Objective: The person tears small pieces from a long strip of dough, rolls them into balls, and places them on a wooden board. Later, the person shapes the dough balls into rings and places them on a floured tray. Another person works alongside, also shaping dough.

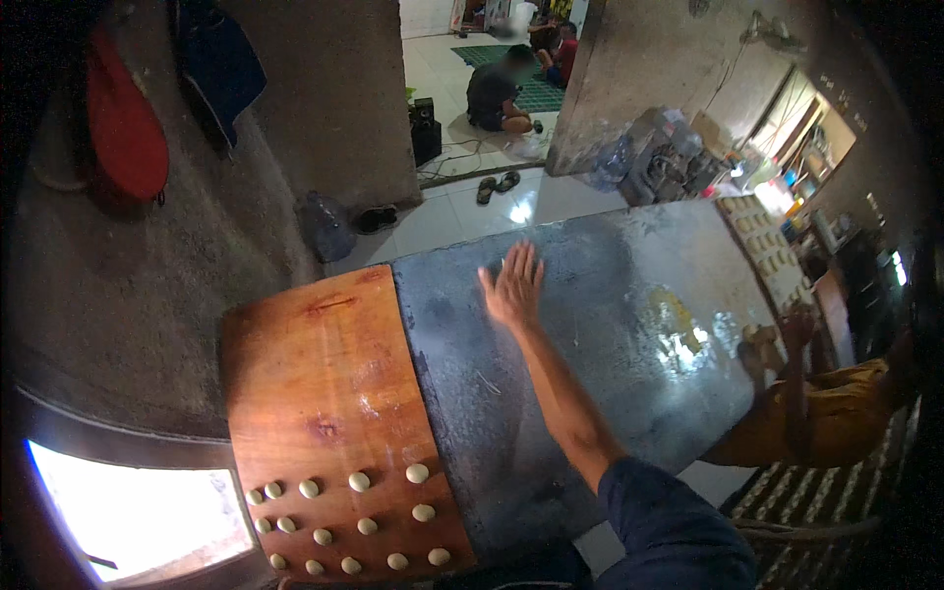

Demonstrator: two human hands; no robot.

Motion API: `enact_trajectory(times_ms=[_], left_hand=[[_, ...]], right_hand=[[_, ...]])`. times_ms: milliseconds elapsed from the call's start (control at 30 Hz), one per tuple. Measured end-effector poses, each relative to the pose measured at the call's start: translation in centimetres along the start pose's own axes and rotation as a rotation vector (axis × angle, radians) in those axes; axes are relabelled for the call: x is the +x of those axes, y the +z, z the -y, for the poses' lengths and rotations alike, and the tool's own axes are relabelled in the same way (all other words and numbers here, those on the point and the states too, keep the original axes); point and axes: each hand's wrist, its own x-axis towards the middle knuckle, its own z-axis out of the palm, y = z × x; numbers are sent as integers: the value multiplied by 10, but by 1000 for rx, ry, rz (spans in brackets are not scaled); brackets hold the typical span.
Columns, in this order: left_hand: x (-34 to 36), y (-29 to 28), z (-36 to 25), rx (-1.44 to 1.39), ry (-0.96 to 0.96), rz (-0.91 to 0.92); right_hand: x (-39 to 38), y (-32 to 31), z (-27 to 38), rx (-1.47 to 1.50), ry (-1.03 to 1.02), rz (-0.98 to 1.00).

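Note:
My right hand reaches out over the far edge of the dark grey table top. Its fingers are stretched and apart, palm down, and I see nothing held in it. Whether the palm touches the surface I cannot tell. My left hand is out of view. To the left, a reddish-brown wooden board lies against the grey top. Several small pale dough balls sit in loose rows on its near half.
A co-worker in an orange-yellow garment is at the table's right end, beside a tray of pale dough pieces. Sandals and a large plastic water bottle stand beyond the table. People sit on the floor through the doorway.

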Motion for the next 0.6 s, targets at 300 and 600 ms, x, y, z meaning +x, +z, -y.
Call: enact_trajectory(times_ms=[300,600], left_hand=[[-31,24,-40,79,13,25],[-51,68,-81,56,145,127]], right_hand=[[-90,-18,-34,374,-301,-37],[-169,-97,-110,521,-336,-174]])
